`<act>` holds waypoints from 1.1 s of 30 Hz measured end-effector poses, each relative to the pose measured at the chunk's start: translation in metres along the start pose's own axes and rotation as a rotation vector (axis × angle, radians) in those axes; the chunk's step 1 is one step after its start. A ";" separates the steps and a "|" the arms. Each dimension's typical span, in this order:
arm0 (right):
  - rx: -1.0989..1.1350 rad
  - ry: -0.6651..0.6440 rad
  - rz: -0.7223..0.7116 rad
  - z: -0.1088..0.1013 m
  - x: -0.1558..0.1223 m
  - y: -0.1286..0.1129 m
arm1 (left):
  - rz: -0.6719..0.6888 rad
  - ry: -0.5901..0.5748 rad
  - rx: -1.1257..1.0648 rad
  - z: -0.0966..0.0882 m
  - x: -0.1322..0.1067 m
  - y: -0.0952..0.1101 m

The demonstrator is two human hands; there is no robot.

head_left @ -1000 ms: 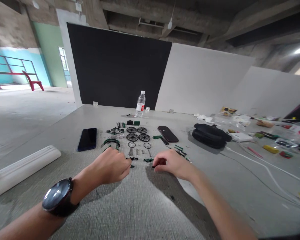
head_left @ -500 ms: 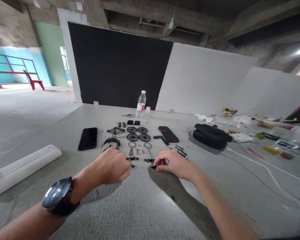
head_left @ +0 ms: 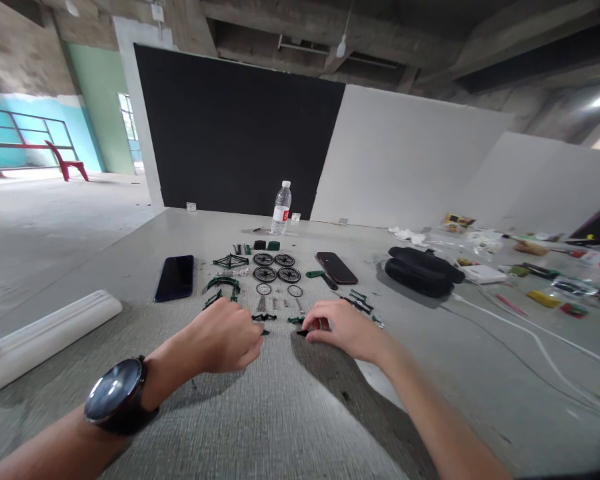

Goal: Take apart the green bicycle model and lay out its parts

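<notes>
Small green and black model bicycle parts lie in rows on the grey table: a frame (head_left: 231, 261), several spoked wheels (head_left: 275, 267), curved green guards (head_left: 223, 283) and tiny pieces (head_left: 264, 317). My left hand (head_left: 219, 337), with a dark watch (head_left: 115, 395) on the wrist, rests curled at the near row, its fingertips pinched beside a tiny black piece. My right hand (head_left: 341, 328) lies opposite it, fingers bent, pinching a small black piece (head_left: 303, 332) against the table.
A dark phone (head_left: 175, 277) lies left of the parts and another phone (head_left: 336, 267) right of them. A water bottle (head_left: 281, 209) stands behind. A black pouch (head_left: 420, 271), cables and assorted clutter fill the right side. A white roll (head_left: 45, 337) lies at the left.
My right hand has crept a little to the left along the near row. My left hand has barely shifted.
</notes>
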State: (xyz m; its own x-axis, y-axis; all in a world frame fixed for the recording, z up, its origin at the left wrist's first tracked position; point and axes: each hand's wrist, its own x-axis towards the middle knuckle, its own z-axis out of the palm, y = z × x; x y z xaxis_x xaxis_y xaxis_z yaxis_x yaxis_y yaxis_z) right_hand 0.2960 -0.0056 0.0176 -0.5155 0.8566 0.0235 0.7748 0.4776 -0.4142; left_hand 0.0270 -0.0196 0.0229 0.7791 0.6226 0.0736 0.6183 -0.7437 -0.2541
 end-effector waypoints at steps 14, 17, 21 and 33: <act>-0.003 0.061 0.010 -0.005 -0.002 0.000 | 0.015 0.018 -0.032 0.004 0.001 -0.001; -0.040 0.179 0.055 -0.011 -0.006 0.004 | 0.034 0.027 -0.045 0.004 0.000 -0.001; -0.072 0.375 0.112 -0.019 -0.012 0.015 | 0.029 0.006 -0.013 0.005 0.000 0.001; -0.248 0.446 0.337 -0.029 -0.018 0.059 | 0.155 0.084 -0.103 0.009 0.002 0.016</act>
State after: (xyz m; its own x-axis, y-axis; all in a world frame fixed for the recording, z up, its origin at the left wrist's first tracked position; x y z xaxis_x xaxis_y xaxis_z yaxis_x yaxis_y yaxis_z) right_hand 0.3618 0.0129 0.0189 -0.0656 0.9420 0.3292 0.9582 0.1515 -0.2427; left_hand 0.0374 -0.0286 0.0100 0.8690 0.4795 0.1222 0.4943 -0.8527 -0.1689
